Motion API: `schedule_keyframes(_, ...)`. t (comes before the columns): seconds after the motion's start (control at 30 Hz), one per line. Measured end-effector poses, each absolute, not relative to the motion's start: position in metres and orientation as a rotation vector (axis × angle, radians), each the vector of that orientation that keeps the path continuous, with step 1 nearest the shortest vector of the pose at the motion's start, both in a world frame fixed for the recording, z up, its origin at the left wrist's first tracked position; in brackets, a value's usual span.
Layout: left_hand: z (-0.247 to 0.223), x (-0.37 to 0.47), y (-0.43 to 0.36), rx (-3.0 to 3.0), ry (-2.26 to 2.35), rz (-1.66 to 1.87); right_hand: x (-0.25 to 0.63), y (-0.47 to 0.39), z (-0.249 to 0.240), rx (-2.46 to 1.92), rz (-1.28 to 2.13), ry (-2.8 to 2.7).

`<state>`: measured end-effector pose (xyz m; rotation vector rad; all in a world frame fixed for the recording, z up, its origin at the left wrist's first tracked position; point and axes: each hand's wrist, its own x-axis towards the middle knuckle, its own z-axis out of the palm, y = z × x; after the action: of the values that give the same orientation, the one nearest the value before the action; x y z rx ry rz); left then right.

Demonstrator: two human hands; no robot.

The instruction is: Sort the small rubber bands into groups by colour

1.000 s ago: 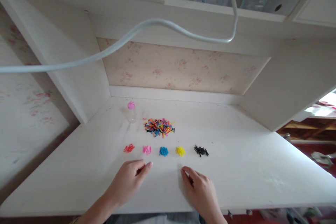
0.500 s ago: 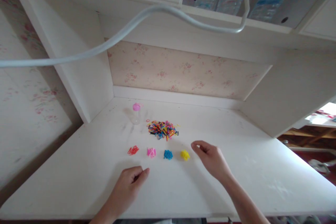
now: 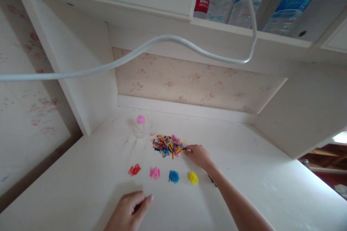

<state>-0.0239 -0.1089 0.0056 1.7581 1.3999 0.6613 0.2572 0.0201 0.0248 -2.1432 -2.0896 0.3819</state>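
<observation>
Fingertips of your right hand (image 3: 199,156) meet a dark band (image 3: 184,148) at the right edge of the mixed pile (image 3: 166,145) in the head view; you seem to be at the picking step, though I cannot tell whether your grip has closed. Your left hand (image 3: 130,209) is loosely curled near the front, nothing visible in it. Between you and the pile lie red (image 3: 135,169), pink (image 3: 154,173), blue (image 3: 174,176) and yellow clusters (image 3: 193,177), with black pieces (image 3: 210,178) partly behind your right forearm. Lifting cleanly calls for a narrow pinch, clear of neighbouring bands.
</observation>
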Motion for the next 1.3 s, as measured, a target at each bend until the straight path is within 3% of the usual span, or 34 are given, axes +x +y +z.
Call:
schedule_keyframes(0.63,0.009,-0.025,-0.112,1.754,1.356,0.702,0.298,-0.043,0.052,-2.068,0.243,-1.86)
schedule_keyframes(1.03,0.014,-0.021,-0.114,1.841,1.371,0.568,0.356,-0.096,0.017,-2.019,0.62,-1.473)
schedule_keyframes(1.3,0.035,-0.008,-0.095,1.899,1.34,0.502,0.373,-0.13,0.012,-1.967,0.609,-1.233)
